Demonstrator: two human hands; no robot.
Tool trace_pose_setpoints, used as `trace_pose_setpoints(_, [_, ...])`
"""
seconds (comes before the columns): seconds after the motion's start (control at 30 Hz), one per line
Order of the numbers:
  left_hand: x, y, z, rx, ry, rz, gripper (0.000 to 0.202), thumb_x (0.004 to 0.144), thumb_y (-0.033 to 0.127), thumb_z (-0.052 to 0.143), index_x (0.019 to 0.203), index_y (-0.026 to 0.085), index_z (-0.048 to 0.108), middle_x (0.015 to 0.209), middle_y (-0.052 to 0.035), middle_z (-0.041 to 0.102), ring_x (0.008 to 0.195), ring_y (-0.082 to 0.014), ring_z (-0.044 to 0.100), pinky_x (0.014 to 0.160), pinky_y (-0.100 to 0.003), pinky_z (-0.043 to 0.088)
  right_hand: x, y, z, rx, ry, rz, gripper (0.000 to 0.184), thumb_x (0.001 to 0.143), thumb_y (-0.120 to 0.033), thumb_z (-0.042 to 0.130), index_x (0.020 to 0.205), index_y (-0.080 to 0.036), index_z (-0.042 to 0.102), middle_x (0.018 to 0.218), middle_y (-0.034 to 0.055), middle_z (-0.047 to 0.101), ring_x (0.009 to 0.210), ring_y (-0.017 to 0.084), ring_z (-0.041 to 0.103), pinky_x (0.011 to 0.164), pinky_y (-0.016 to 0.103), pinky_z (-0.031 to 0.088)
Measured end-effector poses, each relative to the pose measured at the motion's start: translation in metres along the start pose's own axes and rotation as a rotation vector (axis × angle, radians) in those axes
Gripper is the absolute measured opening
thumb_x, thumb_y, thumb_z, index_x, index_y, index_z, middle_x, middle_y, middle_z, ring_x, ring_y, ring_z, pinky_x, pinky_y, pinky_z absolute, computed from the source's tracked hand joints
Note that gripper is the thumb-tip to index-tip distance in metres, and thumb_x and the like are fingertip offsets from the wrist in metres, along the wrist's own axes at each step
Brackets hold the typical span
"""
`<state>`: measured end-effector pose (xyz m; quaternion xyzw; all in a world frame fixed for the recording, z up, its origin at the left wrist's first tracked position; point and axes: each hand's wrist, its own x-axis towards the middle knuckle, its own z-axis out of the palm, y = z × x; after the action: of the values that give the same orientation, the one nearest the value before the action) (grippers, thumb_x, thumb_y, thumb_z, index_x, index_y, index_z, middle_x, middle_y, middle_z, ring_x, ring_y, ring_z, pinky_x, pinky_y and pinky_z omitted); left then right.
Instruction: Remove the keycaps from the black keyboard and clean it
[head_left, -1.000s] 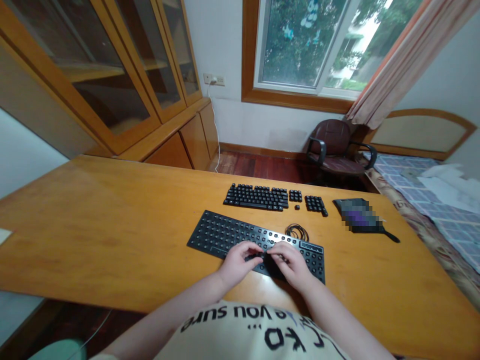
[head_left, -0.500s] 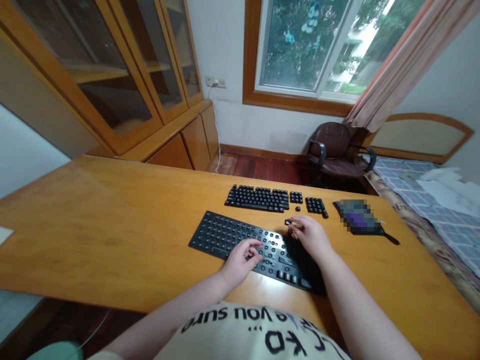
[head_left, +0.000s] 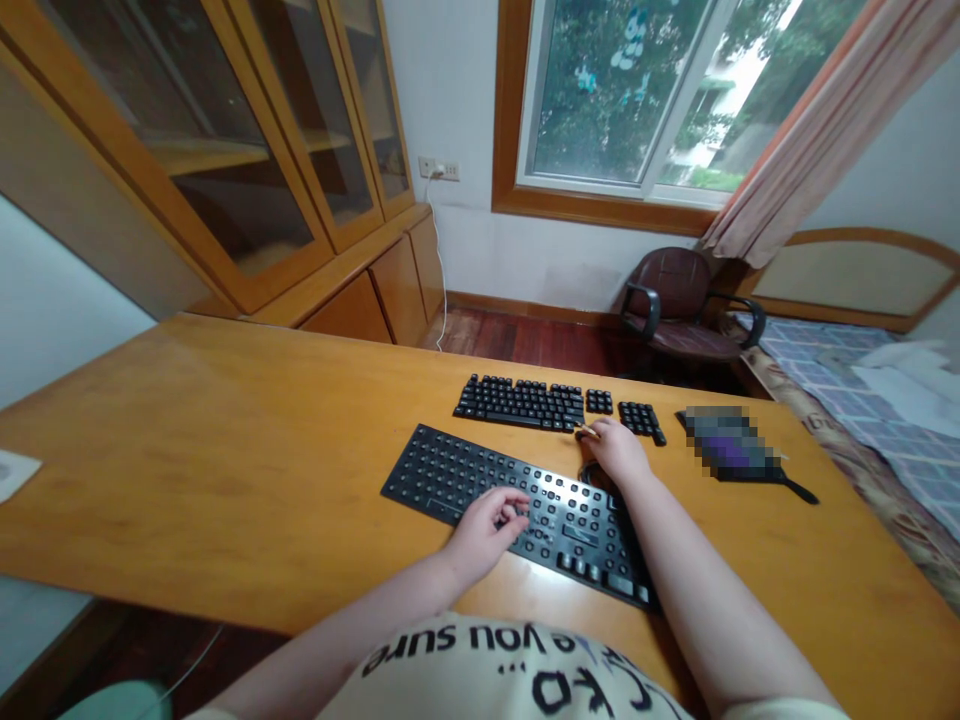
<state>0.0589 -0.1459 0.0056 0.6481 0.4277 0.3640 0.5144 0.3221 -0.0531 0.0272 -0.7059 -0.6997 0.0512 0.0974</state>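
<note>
right hand [head_left: 618, 452] pinches black keycap [head_left: 580, 433] near laid-out keys [head_left: 517, 404]; left hand [head_left: 487, 522], fingers parted, over keyboard [head_left: 450, 472]

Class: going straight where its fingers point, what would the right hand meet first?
Beyond the dark piece it seems to hold, the right hand would probably meet the large keycap block; depth is unclear.

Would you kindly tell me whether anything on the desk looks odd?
The keyboard under the left hand looks oddly bare: most of its face shows no caps, while many black keycaps lie grouped beyond it.
</note>
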Motion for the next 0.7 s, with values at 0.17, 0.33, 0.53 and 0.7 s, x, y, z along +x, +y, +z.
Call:
trace_pose_setpoints(0.17, [-0.0005,0.0013,-0.0006,0.025,-0.013,0.001,0.023,0.078,0.019,0.058,0.100,0.019,0.061,0.091,-0.0048,0.063,0.079,-0.0142,0.059,0.074,-0.028,0.049,0.0025,0.0008,0.0035,-0.023,0.014,0.017,0.018,0.084,-0.030,0.053,0.084,-0.022,0.068,0.093,0.0041,0.065,0.080,0.018,0.059,0.062,0.025,0.037])
trace_pose_setpoints(0.33, [-0.0012,0.0006,-0.0002,0.040,-0.011,0.002,0.022,0.078,0.020,0.058,0.101,0.019,0.061,0.090,-0.0043,0.063,0.081,-0.0148,0.060,0.076,-0.029,0.049,0.0053,-0.0004,0.0066,-0.021,0.004,0.021,0.017,0.083,-0.029,0.053,0.088,-0.022,0.068,0.093,0.0043,0.064,0.081,0.018,0.059,0.063,0.025,0.037])
trace_pose_setpoints(0.53, [-0.0018,0.0051,-0.0005,0.062,-0.028,0.012,0.022,0.079,0.020,0.056,0.100,0.019,0.061,0.091,-0.0045,0.063,0.081,-0.0149,0.060,0.077,-0.030,0.050,0.0058,-0.0007,0.0061,0.020,0.023,0.025,0.015,0.082,-0.029,0.055,0.086,-0.022,0.068,0.092,0.0051,0.064,0.081,0.019,0.059,0.064,0.026,0.037])
trace_pose_setpoints(0.7, [-0.0021,0.0078,-0.0002,0.077,-0.024,0.027,0.022,0.078,0.018,0.056,0.099,0.019,0.061,0.090,-0.0035,0.063,0.079,-0.0142,0.060,0.076,-0.029,0.050,0.0073,0.0009,0.0079,0.044,0.034,0.041,0.014,0.081,-0.027,0.057,0.086,-0.022,0.068,0.089,0.0049,0.064,0.081,0.019,0.059,0.065,0.025,0.038])
